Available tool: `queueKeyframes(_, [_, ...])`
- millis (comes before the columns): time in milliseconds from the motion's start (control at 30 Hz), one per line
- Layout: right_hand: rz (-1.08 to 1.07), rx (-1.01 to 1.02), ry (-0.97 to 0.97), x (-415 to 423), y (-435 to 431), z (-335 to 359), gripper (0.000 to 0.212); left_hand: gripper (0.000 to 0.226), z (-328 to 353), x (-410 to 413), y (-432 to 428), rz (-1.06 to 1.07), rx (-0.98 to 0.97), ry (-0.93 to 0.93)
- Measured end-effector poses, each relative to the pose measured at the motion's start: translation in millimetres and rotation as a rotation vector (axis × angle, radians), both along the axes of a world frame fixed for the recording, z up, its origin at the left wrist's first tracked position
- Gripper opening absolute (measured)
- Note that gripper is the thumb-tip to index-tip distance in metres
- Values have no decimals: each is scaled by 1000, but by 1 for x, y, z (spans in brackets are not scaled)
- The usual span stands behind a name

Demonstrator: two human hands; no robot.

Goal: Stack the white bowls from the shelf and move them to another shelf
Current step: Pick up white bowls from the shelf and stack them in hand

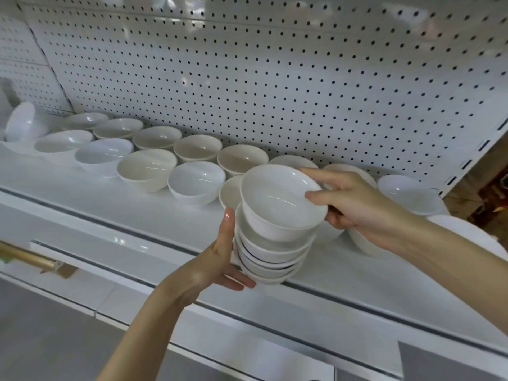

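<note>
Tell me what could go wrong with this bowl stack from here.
1. The top bowl sits tilted, pinched at its rim by the right hand; it may seat crooked or slip.
2. The stack leans at the shelf front edge, held by the left hand; it could topple forward.
3. The bowl behind could get knocked.

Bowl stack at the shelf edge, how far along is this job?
Done: several bowls are nested into a stack that the left hand holds. In hand: the right hand grips the top bowl, tilted on the stack. Left: many single bowls sit on the shelf, and the stack is not moved to another shelf yet.
</note>
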State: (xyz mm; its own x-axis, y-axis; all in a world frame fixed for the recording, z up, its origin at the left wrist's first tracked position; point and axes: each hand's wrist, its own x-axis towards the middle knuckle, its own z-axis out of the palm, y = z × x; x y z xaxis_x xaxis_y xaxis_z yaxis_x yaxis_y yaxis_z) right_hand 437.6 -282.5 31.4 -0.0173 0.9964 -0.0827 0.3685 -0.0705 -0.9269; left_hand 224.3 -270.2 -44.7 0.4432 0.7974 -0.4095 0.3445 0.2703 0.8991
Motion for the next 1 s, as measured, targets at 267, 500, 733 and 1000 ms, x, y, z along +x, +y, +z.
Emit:
queueKeyframes(267, [-37, -51, -51, 0, 1, -11, 42, 76, 1, -3, 5, -76, -27, -1])
queueKeyframes(500, [-77, -81, -86, -5, -2, -16, 38, 116, -12, 3, 21, -58, -11, -62])
queueKeyframes(733, [-200, -81, -67, -15, -11, -16, 27, 112, -4, 1, 15, -147, -68, 3])
queueKeyframes(1000, [-305, -7, -206, -25, -12, -18, 22, 112, -6, -1, 17, -172, -88, -31])
